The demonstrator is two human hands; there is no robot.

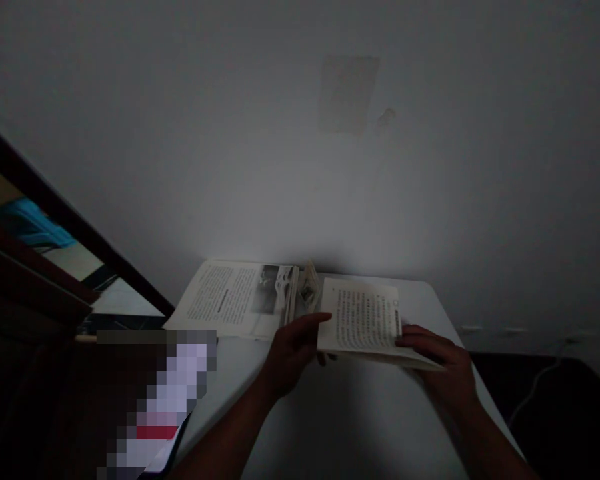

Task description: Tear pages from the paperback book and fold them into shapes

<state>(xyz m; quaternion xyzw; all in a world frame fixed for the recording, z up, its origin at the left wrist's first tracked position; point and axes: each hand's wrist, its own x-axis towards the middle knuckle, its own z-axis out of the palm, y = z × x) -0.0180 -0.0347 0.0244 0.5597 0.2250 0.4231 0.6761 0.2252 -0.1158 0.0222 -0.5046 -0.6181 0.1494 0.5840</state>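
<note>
Between my hands, above the white table, is a thin sheaf of printed pages (pixel 363 317) with columns of text. My left hand (pixel 296 350) grips its left edge, index finger lying on the page and other fingers underneath. On the right side, my right hand (pixel 443 360) is closed around the edge, with fingers on top and the palm below. Behind my left hand, an open book (pixel 220 300) with text and a dark picture lies near the wall. A small folded paper piece (pixel 309 290) stands up beside it.
The white table (pixel 360 427) stands against a grey wall (pixel 260 167) with a patch mark. At lower left is a phone-like lit screen (pixel 157 460), mostly pixelated. A mirror frame (pixel 80 220) leans on the left; a cable (pixel 535 383) hangs at right.
</note>
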